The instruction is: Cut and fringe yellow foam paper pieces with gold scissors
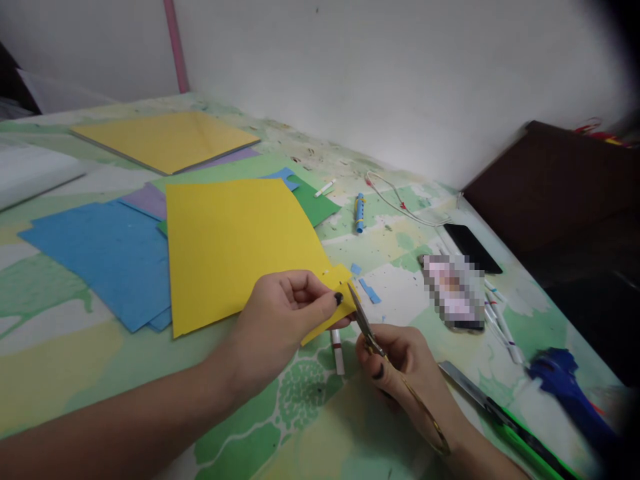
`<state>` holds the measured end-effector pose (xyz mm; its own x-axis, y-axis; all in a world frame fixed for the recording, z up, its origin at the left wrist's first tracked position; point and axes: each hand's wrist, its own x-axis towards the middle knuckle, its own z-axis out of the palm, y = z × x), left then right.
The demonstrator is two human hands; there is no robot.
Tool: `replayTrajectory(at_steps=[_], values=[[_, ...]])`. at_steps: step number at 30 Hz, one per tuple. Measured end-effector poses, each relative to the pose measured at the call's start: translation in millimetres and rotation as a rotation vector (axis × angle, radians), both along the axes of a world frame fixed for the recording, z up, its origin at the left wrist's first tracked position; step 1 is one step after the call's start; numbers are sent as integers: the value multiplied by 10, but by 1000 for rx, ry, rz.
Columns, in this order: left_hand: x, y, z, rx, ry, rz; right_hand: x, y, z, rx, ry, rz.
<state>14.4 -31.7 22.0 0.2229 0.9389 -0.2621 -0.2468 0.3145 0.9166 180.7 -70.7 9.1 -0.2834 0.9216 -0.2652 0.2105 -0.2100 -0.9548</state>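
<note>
My left hand (295, 303) pinches a small piece of yellow paper (320, 328) between thumb and fingers. My right hand (405, 373) is closed around a pair of scissors (364, 323), whose blades point up and left and meet the edge of the yellow piece. Whether the blades are apart there is hard to make out. Behind my left hand lies a large yellow sheet (230, 247), with a wavy right edge. Small blue paper scraps (370, 291) lie just beyond the scissors. Under the held piece, a white marker (337, 353) shows partly.
Blue sheets (110, 253) and a green sheet (315, 203) lie around the yellow one, with a yellow pad (170, 140) farther back. A blue paper roll (360, 213) stands near a white cord (415, 217). On the right are a phone (465, 325), markers (503, 330), a green cutter knife (530, 440) and a blue tool (570, 393).
</note>
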Motion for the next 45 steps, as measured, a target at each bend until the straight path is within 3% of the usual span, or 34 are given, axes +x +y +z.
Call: replayTrajectory(at_steps=[45], values=[[-10,-9,-12,10,25,-15,-4,19,-43,14,-142,-64]])
